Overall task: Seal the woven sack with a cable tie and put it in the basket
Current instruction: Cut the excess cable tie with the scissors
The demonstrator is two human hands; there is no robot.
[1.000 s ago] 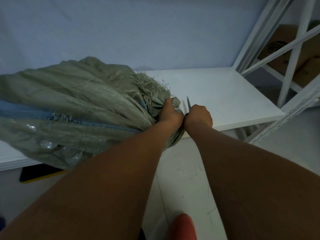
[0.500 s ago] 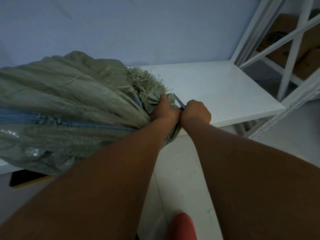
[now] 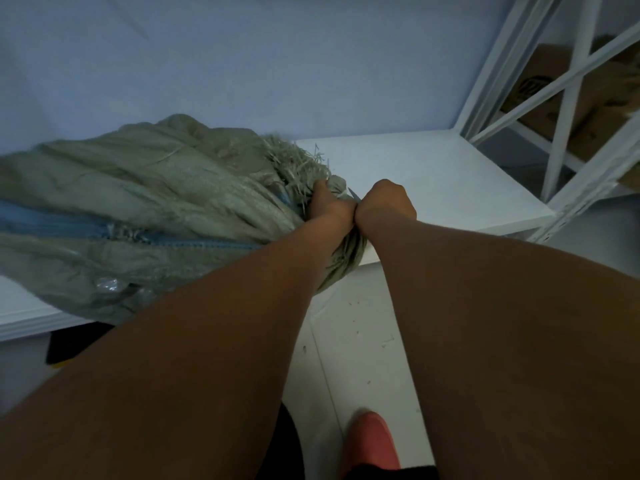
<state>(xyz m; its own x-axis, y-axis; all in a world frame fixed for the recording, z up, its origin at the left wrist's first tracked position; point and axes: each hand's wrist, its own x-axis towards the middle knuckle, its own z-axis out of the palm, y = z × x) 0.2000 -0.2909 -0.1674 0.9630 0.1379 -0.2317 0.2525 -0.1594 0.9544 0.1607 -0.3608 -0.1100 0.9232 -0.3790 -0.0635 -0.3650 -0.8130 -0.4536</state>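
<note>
The scene is dim, with a cool bluish cast over the wall (image 3: 242, 57) and the white shelf (image 3: 433, 174). Light is soft and even, its source not visible; shadows are faint, the darkest patch lying under the shelf edge at 8 o'clock. No glare shows. The forearms (image 3: 194, 358) loom large and murky in the foreground, soft in focus. Wide-angle distortion bends the rack bars (image 3: 568, 98) at 2 o'clock. The woven sack (image 3: 121, 202) shows slight smear at 9 o'clock.
</note>
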